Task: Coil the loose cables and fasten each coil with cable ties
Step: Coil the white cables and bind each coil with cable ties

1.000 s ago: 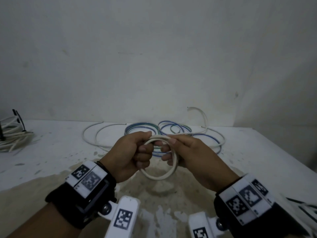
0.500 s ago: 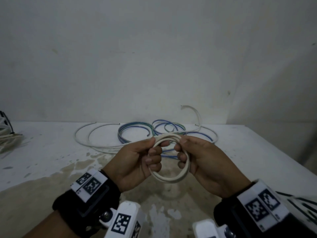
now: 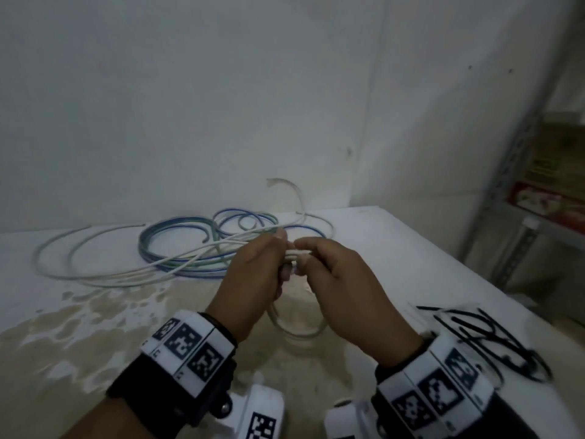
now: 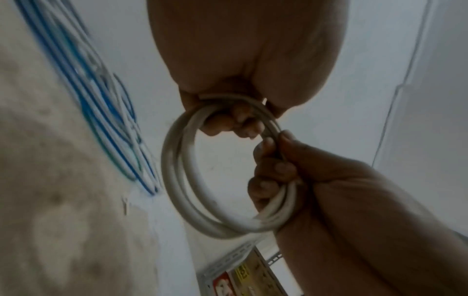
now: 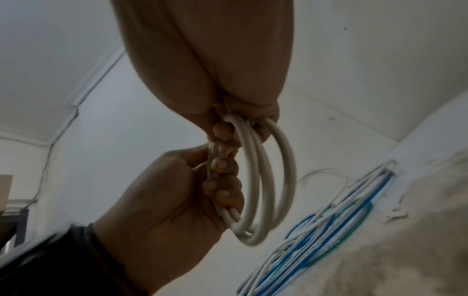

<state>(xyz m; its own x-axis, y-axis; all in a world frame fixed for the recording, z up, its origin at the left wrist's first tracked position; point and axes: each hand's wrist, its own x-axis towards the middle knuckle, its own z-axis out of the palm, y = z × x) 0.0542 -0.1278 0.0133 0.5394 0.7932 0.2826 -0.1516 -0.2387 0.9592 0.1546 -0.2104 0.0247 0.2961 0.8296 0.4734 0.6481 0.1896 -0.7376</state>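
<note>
Lying at the far left of the worktop [image 3: 79,312], well left of the white coil [image 4: 182,180], two long pale cable arcs [image 3: 60,248] curve toward the wall. Nearer the coil, still to its left and behind it, the loose blue and white cables [image 3: 177,245] sprawl in overlapping loops, with one white end [image 3: 294,191] curling up off the surface behind the coil.

The left hand [image 3: 253,280] holds the coil's left side above the worktop; its grip is closed round the strands, fingers [image 5: 222,180] curled through the ring and the thumb on top. The wrist views show the coil as three or so turns of white cable, hanging below both hands as a small ring, its lower arc [image 3: 297,331] visible in the head view between the wrists. A stained brown patch [image 3: 95,359] of the worktop spreads beneath and to the left of the coil.

The right hand [image 3: 345,286] meets the left at the coil's top, knuckles nearly touching; its grip is likewise closed on the strands, fingers [image 4: 273,170] wrapped over the coil's right side.

To the right of the coil, near the worktop's edge, a loose heap of black cable ties [image 3: 487,340] lies beside the right wrist. Farther right of the coil, past the worktop, stands a metal shelf [image 3: 519,229] carrying a red and yellow box [image 3: 544,201].
</note>
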